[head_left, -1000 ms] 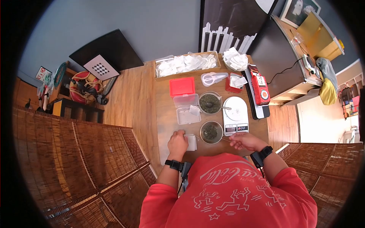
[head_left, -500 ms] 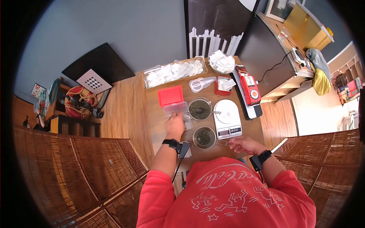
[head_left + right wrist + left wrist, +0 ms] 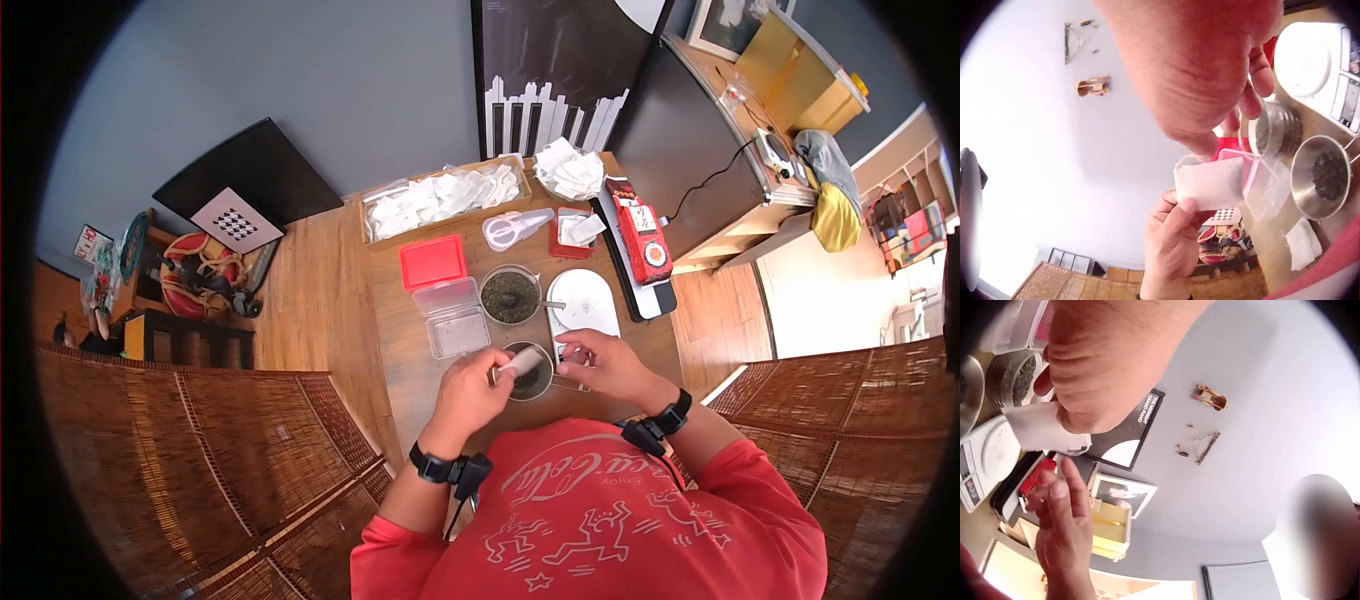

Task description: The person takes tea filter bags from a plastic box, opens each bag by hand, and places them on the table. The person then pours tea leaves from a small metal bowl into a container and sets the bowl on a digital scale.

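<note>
The left fingers [image 3: 1183,215] pinch the white pouch [image 3: 1213,184] near one corner

Your left hand [image 3: 475,393] pinches a white rectangular pouch [image 3: 1210,184] at one end, tilted over the near steel pan [image 3: 1302,178]. Dark dried leaves [image 3: 1330,176] lie inside that pan; your right hand [image 3: 608,365] hovers just right of the pouch, loosely curled.

In the head view's lower centre, the left hand [image 3: 476,392] and tea bag [image 3: 524,361] partly hide the steel bowl [image 3: 546,385].
</note>
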Tool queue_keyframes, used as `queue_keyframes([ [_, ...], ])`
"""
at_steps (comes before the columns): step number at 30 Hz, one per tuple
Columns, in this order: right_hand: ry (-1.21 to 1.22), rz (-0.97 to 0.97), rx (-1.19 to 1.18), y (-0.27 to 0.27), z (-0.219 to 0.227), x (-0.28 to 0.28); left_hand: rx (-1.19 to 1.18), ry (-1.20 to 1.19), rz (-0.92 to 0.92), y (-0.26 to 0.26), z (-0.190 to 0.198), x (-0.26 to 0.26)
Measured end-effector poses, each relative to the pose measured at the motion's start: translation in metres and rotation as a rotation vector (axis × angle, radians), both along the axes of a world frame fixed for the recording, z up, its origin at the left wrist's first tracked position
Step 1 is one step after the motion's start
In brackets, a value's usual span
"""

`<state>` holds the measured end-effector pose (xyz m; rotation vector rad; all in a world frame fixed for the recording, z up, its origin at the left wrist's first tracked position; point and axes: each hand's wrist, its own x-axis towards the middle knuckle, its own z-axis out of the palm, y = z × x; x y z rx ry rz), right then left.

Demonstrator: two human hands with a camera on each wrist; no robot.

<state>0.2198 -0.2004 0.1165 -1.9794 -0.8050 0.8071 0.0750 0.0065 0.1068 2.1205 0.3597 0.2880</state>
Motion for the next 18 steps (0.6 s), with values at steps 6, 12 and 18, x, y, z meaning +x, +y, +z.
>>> queue_keyframes([
  [6, -0.259, 0.155, 0.229, 0.019, 0.009, -0.004, -0.182, -0.058, 0.010, -0.016, 0.017, -0.014],
  [12, -0.139, 0.101, 0.191, 0.023, 0.018, -0.017, -0.408, -0.079, 0.086, -0.024, -0.008, -0.019],
  [18, 0.537, 0.057, -0.195, 0.029, -0.035, -0.014, -1.246, 0.227, 0.133, -0.034, -0.071, -0.017],
])
